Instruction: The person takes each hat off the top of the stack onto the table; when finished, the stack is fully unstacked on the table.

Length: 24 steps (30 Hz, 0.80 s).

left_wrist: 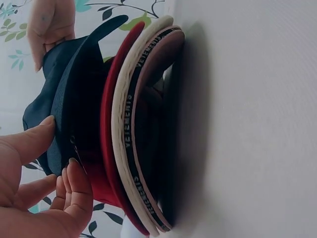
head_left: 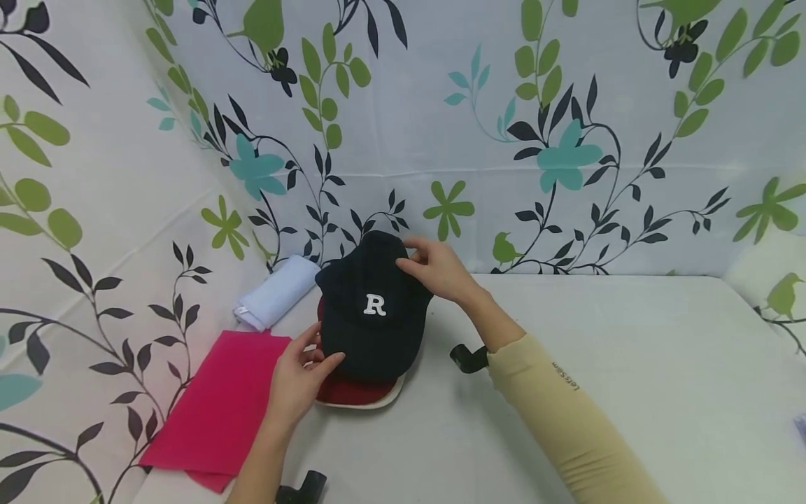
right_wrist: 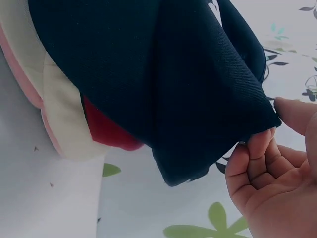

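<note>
1. Head: dark cap [head_left: 371,343], long axis near-to-far, over stacked caps [head_left: 360,393] towards the desk's [head_left: 604,364] far-left corner;
2. Left wrist: left hand [left_wrist: 42,183], near-left, closely pinching the brim [left_wrist: 63,111];
3. Right wrist: right hand [right_wrist: 280,183], far-right, fingers curled, pinching the crown's [right_wrist: 198,99] edge.

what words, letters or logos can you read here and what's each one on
"R": on the front of the dark cap
"VETEMENTS": repeated on the black band along a brim below the red brim; the lowest repeat is blurred
"Letsslim", probably: on the beige sleeve, too small to be sure
</note>
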Motion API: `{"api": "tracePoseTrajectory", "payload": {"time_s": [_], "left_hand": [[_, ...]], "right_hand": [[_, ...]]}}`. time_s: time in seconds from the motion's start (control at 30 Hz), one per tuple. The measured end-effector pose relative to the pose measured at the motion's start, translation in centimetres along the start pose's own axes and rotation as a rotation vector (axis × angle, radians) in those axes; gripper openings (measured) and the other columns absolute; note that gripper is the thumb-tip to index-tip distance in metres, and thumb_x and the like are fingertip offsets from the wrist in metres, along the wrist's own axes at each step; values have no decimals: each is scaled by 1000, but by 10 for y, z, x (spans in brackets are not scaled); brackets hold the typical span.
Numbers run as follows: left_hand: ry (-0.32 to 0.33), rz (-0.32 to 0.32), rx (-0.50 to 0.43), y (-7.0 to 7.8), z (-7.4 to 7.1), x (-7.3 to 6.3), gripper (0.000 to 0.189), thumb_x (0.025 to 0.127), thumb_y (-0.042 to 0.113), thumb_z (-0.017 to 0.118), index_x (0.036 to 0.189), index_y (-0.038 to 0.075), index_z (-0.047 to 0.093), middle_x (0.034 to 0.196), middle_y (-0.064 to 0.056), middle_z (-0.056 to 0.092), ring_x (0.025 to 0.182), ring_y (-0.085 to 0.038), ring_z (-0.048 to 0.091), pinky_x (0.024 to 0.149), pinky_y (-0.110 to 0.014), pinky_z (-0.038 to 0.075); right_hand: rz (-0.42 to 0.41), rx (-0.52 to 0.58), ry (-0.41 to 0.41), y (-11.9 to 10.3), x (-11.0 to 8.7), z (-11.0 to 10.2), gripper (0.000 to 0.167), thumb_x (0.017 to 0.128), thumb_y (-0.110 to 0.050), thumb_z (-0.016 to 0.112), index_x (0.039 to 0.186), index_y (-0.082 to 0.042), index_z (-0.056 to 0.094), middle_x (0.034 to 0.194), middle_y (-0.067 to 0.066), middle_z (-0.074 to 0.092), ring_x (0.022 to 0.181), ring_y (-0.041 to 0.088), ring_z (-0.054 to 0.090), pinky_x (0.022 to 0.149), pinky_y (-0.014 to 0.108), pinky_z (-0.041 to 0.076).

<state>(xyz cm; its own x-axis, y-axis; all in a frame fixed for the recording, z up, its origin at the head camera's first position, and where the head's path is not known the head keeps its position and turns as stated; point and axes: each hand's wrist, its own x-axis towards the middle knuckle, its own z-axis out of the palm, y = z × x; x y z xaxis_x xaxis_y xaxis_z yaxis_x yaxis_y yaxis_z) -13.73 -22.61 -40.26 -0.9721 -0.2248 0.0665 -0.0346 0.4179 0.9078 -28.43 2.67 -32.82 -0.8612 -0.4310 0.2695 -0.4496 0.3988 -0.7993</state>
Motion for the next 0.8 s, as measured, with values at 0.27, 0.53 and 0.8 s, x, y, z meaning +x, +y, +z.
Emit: {"api": "tracePoseTrajectory", "payload": {"time_s": [0.27, 0.53, 0.8], "left_hand": [[-2, -8, 20, -8, -5, -4, 69, 89, 19, 80, 149, 11, 48, 126, -13, 55, 101, -28, 58, 73, -17, 53], [-10, -32, 0, -17, -9, -7, 71, 88, 19, 81, 150, 13, 46, 128, -12, 54, 103, -28, 58, 75, -19, 54], [1, 22, -38, -14, -14, -9, 71, 88, 17, 81, 150, 12, 47, 131, -12, 53, 104, -28, 61, 77, -18, 54]], "right_hand": [[44, 125, 22, 10, 6, 9, 30, 99, -17, 65, 123, 1, 64, 92, 10, 68, 77, 24, 61, 74, 34, 54], [28, 144, -7, 12, 5, 12, 27, 99, -15, 66, 123, -2, 65, 94, 10, 66, 73, 24, 63, 71, 34, 56], [6, 139, -35, -3, 5, 6, 29, 98, -16, 66, 125, -4, 65, 95, 9, 68, 73, 24, 63, 71, 35, 54]]}}
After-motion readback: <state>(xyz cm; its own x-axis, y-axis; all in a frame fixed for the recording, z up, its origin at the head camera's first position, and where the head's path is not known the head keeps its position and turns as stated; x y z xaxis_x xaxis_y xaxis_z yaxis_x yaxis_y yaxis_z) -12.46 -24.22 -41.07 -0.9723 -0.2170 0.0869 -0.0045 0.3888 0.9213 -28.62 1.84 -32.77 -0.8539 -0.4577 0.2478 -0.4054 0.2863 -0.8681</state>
